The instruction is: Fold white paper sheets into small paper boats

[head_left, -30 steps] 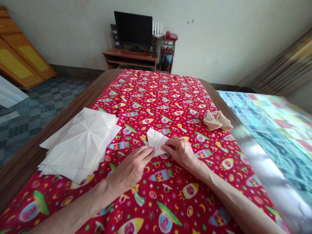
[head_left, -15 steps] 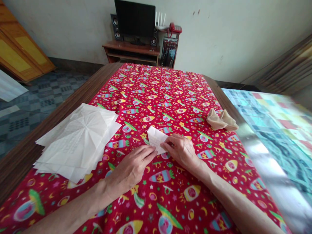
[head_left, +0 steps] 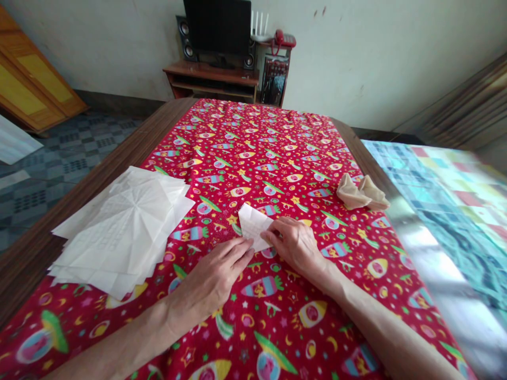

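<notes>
A small piece of folded white paper (head_left: pixel 252 224) with crease lines lies on the red patterned cloth (head_left: pixel 261 287), in the middle of the view. My left hand (head_left: pixel 222 269) is at its lower left edge, fingers together and their tips closed on the paper. From the other side, my right hand (head_left: pixel 293 240) pinches the right edge between thumb and bent fingers. The palm-side fingers of both hands are partly hidden. To the left is a loose stack of creased white paper sheets (head_left: pixel 127 216). Folded cream paper shapes (head_left: pixel 362 192) stand at the right.
The cloth covers a brown wooden table (head_left: pixel 137 142). Beyond its far end are a monitor (head_left: pixel 217 26), speakers, a router and a red telephone (head_left: pixel 283 39) on a desk (head_left: pixel 209 76). A bed with a patterned cover (head_left: pixel 431 200) is on the right; a wooden cabinet (head_left: pixel 37 79) stands left.
Both hands keep nearly the same hold on the folded paper. The view has shifted slightly, and the paper stack appears a little farther left.
</notes>
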Demonstrator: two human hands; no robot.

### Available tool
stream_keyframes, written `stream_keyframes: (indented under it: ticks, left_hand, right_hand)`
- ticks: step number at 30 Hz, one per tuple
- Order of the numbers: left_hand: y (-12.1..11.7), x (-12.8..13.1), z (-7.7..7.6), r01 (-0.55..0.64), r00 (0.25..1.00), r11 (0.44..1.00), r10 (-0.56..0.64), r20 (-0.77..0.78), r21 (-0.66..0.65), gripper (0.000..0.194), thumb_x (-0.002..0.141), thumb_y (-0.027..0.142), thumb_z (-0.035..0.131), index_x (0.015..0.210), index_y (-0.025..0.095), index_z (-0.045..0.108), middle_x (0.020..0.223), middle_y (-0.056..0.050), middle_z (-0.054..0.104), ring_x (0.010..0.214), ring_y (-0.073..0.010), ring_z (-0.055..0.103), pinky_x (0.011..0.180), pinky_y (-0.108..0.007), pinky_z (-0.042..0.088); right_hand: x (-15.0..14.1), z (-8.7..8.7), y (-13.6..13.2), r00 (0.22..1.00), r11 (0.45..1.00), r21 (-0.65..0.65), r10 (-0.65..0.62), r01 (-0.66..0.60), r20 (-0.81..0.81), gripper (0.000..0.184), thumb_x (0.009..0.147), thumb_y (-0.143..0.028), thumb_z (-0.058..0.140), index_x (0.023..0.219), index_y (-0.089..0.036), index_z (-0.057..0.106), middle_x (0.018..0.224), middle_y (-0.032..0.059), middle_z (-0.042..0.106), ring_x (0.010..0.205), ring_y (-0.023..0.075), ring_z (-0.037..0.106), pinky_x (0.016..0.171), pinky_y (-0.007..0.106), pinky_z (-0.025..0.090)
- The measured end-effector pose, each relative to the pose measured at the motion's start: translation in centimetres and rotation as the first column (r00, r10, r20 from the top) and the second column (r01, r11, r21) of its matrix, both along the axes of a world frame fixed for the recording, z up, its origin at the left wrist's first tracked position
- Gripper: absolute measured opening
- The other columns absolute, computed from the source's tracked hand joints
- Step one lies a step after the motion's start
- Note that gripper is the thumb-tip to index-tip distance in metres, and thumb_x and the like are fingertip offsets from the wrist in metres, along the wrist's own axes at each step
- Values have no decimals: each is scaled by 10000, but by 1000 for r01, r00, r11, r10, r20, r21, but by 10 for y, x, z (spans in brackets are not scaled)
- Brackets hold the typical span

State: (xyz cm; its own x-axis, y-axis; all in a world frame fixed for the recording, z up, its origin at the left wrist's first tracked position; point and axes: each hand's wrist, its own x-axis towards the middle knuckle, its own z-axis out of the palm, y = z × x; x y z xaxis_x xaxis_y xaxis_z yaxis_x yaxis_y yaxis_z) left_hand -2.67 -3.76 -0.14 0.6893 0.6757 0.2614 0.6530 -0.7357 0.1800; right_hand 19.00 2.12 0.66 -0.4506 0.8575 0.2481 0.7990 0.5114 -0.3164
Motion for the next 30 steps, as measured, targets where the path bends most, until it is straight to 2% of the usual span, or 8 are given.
stream_keyframes:
  ticks: [6, 10, 15, 22, 30]
  left_hand:
    - [1, -1, 0, 39, 999, 999, -39, 3, -31, 497, 853, -13, 334, 1333, 53, 448, 1373, -109, 501, 1285, -215, 417, 1079, -380, 420]
    - [3, 0, 5, 32, 999, 996, -30, 22, -81, 500, 842, -18, 332, 1316, 63, 469, 1352, -104, 518, 1284, -215, 409, 1075, -389, 424]
    - [3, 0, 6, 15, 999, 991, -10, 38, -133, 564, 815, -31, 343, 1359, 94, 424, 1378, -82, 485, 1293, -206, 386, 1096, -373, 393]
    - [2, 1, 4, 11, 999, 994, -7, 36, -108, 556, 817, -37, 337, 1356, 71, 423, 1371, -94, 487, 1287, -203, 385, 1100, -368, 382]
    - [3, 3, 8, 16, 1000, 997, -16, -3, -75, 542, 819, -31, 335, 1339, 70, 446, 1356, -91, 501, 1268, -206, 403, 1084, -359, 386]
  right_hand:
    - [-1, 0, 1, 1000, 1000, 8, -14, 14, 23, 253, 914, -363, 525, 744, -183, 575, 709, -4, 579, 623, 109, 516, 583, 231, 281]
    - [-2, 2, 0, 999, 1000, 16, -17, 16, 27, 247, 912, -358, 530, 746, -181, 578, 712, -1, 582, 623, 112, 513, 585, 234, 283]
    - [-4, 5, -1, 997, 999, 22, -47, 46, 69, 241, 904, -345, 543, 735, -178, 584, 701, 5, 591, 614, 118, 515, 576, 244, 271]
    - [-4, 4, 0, 995, 999, 10, -44, 43, 88, 246, 908, -343, 538, 736, -174, 583, 698, 8, 597, 614, 118, 522, 581, 248, 276]
    - [-3, 1, -1, 996, 999, 28, -41, 39, 79, 252, 909, -364, 540, 742, -181, 584, 703, 0, 598, 611, 113, 525, 566, 246, 280]
